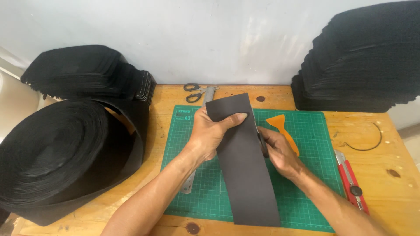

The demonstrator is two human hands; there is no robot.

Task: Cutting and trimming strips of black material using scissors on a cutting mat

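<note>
Black strip (245,170) — left hand (209,133), right hand (280,153) gripping — green mat (315,175).

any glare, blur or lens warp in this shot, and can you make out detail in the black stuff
Head view: soft even light, a pale sheen on the wall but no hard glare; hands and strip sharp, faint shadows on the mat; wide-lens warp bends the table edges; the roll and stacks go near-black, layers barely readable.

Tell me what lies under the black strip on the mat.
Under the black strip lies the green cutting mat. A metal ruler pokes out beside the left hand; the right hand holds its edge. Whatever else it covers is hidden.
</note>
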